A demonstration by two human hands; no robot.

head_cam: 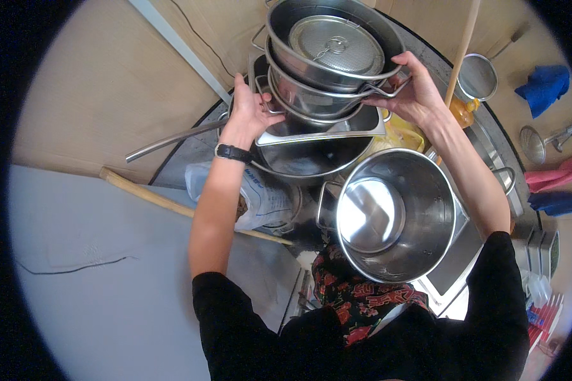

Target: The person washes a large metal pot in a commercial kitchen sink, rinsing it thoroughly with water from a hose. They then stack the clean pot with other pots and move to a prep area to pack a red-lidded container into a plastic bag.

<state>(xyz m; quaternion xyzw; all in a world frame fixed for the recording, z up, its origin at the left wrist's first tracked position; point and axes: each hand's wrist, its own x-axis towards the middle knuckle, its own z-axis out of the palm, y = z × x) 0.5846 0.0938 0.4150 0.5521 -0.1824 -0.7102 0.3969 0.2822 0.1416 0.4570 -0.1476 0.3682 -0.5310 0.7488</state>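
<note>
A stack of stainless steel pots [314,97] with loop handles sits in front of me, with a round perforated metal strainer lid [336,45] in the top pot. My right hand [412,93] grips the stack's right side, its thumb on the top pot's rim and its fingers around the side handles. At the left side, my left hand [252,109] has its fingers spread beside a lower pot's handle; whether it touches is unclear. Beneath the stack, a rectangular steel pan [321,138] rests in a wide steel pot [295,164]. Nearer my body stands a deep empty stockpot [395,214].
Left of the pots lies a white plastic bag [267,200] near a wooden pole [148,192]. A yellow bag [400,133], an orange bottle [462,113] and another wooden pole [461,52] are at the right. Strainers [477,76] and blue cloths [546,88] hang on the wall.
</note>
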